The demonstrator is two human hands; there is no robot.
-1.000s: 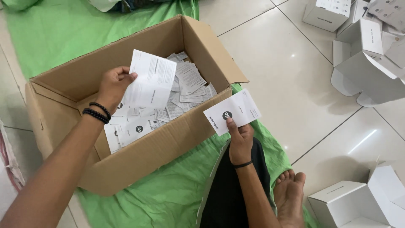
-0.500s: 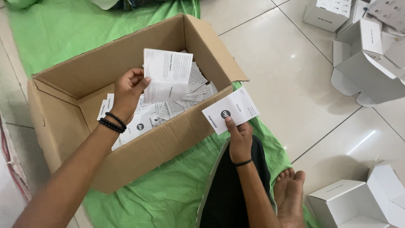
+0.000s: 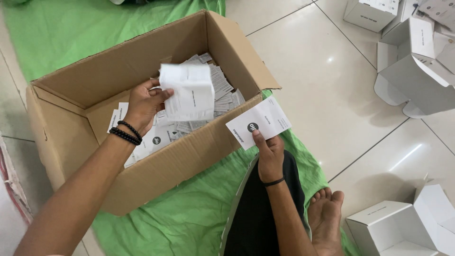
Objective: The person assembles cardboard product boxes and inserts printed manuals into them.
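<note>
Here, two hands [image 3: 142, 102] [image 3: 269, 156] — two leaflets [image 3: 188, 92] [image 3: 258, 123] — one carton [image 3: 76, 137].

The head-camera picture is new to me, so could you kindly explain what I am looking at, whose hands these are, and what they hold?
The picture comes from a camera worn on a person's head, looking down at their own two bare hands as they sit on the floor. The left hand, with black bead bracelets on its wrist, holds a white printed paper leaflet over an open brown cardboard box. The box holds many more white leaflets. The right hand holds a white card with a black round mark beside the box. The box rests on a green cloth spread over a pale tiled floor. Several white cardboard boxes lie open on the tiles to the right.
</note>
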